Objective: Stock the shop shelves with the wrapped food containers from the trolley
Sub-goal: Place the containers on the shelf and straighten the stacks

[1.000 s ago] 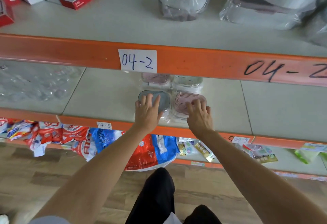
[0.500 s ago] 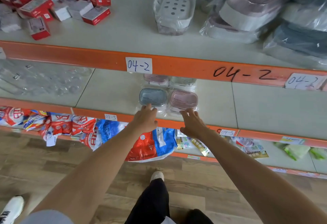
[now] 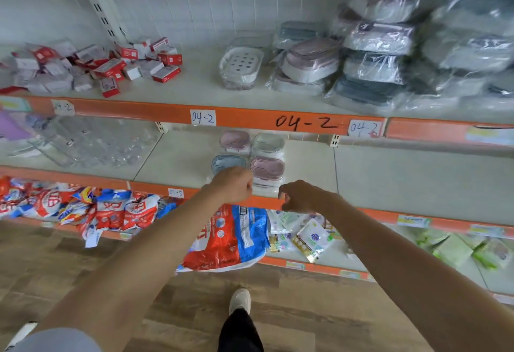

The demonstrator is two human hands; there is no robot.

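Four wrapped containers sat on the mid shelf [image 3: 306,162], centre of frame, in a two-by-two block: blue tub [image 3: 226,163] front left, pink tub [image 3: 267,167] front right, second pink tub [image 3: 235,140] back left, pale-green tub [image 3: 268,141] back right. All touching or just beside each other, lids up.

Left hand [image 3: 233,185] hung at the shelf's front edge, just below the blue tub, fingers loosely curled, holding nothing. Right hand [image 3: 299,196] same, lower centre-right, fingers curled under, nothing pinched. Neither touched a tub.

Handling, as a guess: small plastic boxes w/ lids, prob. light and stiff, one per hand easy. Film wrap looked slick and loose, so likely to slide under fingertips; better gripped across the short sides, thumb one side, fingers opp., not by the loose film. Not fragile, though lids could pop if squeezed hard.

Counts: 4 tubs on the mid shelf (1 blue, 2 pink, 1 green). Upper shelf [image 3: 194,85], right of frame: big heap of similar wrapped packs [image 3: 375,68], too blurred to count; 1 white perforated tray [image 3: 241,66] in wrap. Red-white boxes [image 3: 116,66] upper left, many, uncounted. Trolley not in view.
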